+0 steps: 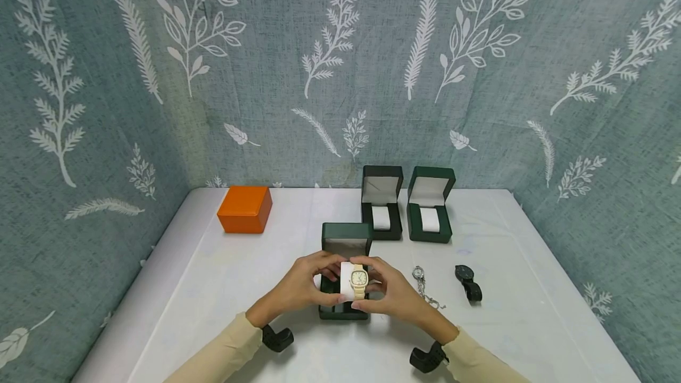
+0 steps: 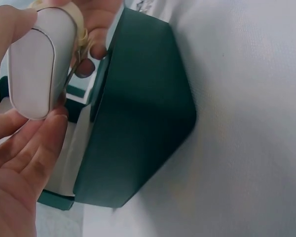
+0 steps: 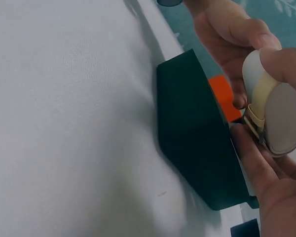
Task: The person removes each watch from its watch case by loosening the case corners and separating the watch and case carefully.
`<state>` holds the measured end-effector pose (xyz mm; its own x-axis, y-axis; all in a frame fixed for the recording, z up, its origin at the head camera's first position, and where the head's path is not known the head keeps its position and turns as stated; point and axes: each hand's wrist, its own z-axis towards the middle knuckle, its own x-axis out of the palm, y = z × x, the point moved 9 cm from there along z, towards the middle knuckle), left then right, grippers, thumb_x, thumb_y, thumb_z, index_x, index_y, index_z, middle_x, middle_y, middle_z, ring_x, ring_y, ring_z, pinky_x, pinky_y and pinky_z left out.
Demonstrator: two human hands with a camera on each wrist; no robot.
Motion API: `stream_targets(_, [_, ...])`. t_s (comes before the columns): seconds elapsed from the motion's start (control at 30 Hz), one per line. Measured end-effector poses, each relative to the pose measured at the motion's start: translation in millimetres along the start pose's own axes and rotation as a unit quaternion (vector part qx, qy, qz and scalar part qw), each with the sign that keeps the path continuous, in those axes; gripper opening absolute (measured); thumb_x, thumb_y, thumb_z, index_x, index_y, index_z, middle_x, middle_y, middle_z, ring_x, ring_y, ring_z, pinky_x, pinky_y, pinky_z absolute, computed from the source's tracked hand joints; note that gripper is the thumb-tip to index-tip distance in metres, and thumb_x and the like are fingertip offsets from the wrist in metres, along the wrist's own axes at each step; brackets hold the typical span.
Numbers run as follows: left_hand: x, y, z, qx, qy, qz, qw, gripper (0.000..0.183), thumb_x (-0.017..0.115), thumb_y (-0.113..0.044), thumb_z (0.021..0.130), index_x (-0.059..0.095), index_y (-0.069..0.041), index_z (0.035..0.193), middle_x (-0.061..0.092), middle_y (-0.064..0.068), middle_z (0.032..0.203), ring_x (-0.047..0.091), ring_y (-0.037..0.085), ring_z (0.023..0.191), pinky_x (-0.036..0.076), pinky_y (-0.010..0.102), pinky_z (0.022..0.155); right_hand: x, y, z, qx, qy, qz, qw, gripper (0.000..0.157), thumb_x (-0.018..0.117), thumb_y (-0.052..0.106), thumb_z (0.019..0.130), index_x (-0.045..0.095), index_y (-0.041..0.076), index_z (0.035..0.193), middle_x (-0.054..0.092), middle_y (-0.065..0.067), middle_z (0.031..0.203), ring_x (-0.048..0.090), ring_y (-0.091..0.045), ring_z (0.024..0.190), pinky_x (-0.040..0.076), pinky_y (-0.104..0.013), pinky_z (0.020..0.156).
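A cream wristwatch with a squarish face is wrapped around a white watch cushion. Both hands hold this cushion above an open green watch box. My left hand grips its left end between thumb and fingers. At the other end, my right hand pinches it, beside the watch. In the left wrist view the cushion's rounded white end faces the camera. The right wrist view shows the cream strap and its clasp on the cushion's underside.
Behind stand two open boxes, one black and one green, each with a white cushion inside. An orange box is at the back left. To the right lie a silver watch and a black watch on the white tabletop.
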<state>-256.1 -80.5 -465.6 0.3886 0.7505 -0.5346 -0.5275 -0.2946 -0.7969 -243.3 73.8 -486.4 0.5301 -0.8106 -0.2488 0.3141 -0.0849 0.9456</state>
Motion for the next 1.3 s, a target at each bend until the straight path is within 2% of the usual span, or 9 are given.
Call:
stream_targets(0.33, [3.3,-1.3,1.3,0.018,0.002,-0.003,0.9998,0.063,0.090,-0.032,0.082,0.064,-0.011,0.135,0.063,-0.002,0.118,0.068,0.015,0.094,0.058,0.033,0.086,-4.4,3.6,-5.4,-0.020,0.005,-0.011,1.000,0.076,0.086,0.013,0.086,0.046,0.014,0.152,0.049,-0.010,0.142,0.062,-0.023,0.105,0.057,-0.037,0.088])
stream_targets(0.5, [-3.8,3.7,-1.6,0.006,-0.013,-0.008,0.9999,0.062,0.091,-0.029,0.081,0.065,-0.013,0.135,0.063,-0.002,0.113,0.069,0.017,0.094,0.058,0.037,0.086,-14.6,-1.6,-11.8,0.008,0.003,-0.003,1.000,0.074,0.083,0.013,0.089,0.045,0.015,0.153,0.047,-0.012,0.145,0.062,-0.026,0.111,0.055,-0.035,0.093])
stream_targets(0.6, [-11.0,7.4,-4.8,-0.001,-0.031,-0.012,0.9994,0.063,0.093,-0.026,0.079,0.066,-0.012,0.133,0.063,-0.002,0.110,0.069,0.018,0.093,0.058,0.040,0.086,-22.8,-6.0,-17.4,0.034,0.006,-0.004,0.999,0.077,0.083,0.012,0.089,0.044,0.015,0.155,0.045,-0.012,0.150,0.061,-0.027,0.116,0.053,-0.034,0.096])
stream_targets(0.7, [-14.1,9.0,-6.4,-0.001,-0.035,-0.017,0.9992,0.064,0.093,-0.026,0.078,0.066,-0.011,0.134,0.063,-0.002,0.110,0.070,0.018,0.094,0.058,0.040,0.087,-29.3,-8.9,-22.7,0.050,0.011,-0.009,0.999,0.082,0.085,0.014,0.087,0.042,0.015,0.156,0.043,-0.013,0.152,0.060,-0.028,0.117,0.052,-0.034,0.098])
stream_targets(0.87, [-13.1,8.1,-6.1,0.010,-0.034,-0.018,0.9992,0.064,0.093,-0.027,0.078,0.066,-0.010,0.133,0.063,-0.002,0.110,0.070,0.018,0.094,0.058,0.035,0.087,-36.5,-11.2,-28.8,0.046,0.006,-0.009,0.999,0.084,0.085,0.015,0.087,0.039,0.011,0.158,0.040,-0.019,0.153,0.060,-0.026,0.116,0.053,-0.032,0.097])
stream_targets(1.0, [-10.8,7.1,-6.5,0.019,-0.034,-0.017,0.9991,0.063,0.093,-0.024,0.078,0.065,-0.007,0.132,0.063,-0.001,0.110,0.070,0.018,0.092,0.058,0.033,0.086,-40.9,-15.4,-31.6,0.045,-0.004,-0.010,0.999,0.084,0.085,0.014,0.087,0.038,0.009,0.157,0.044,-0.022,0.147,0.061,-0.025,0.113,0.053,-0.032,0.097])
stream_targets(1.3, [-8.8,6.9,-7.3,0.020,-0.027,-0.007,0.9994,0.065,0.092,-0.026,0.079,0.064,-0.006,0.134,0.064,0.002,0.111,0.069,0.018,0.092,0.058,0.034,0.085,-49.6,-30.1,-39.0,0.095,-0.043,-0.034,0.994,0.082,0.086,0.020,0.086,0.043,0.018,0.156,0.045,-0.015,0.149,0.059,-0.029,0.112,0.052,-0.031,0.094])
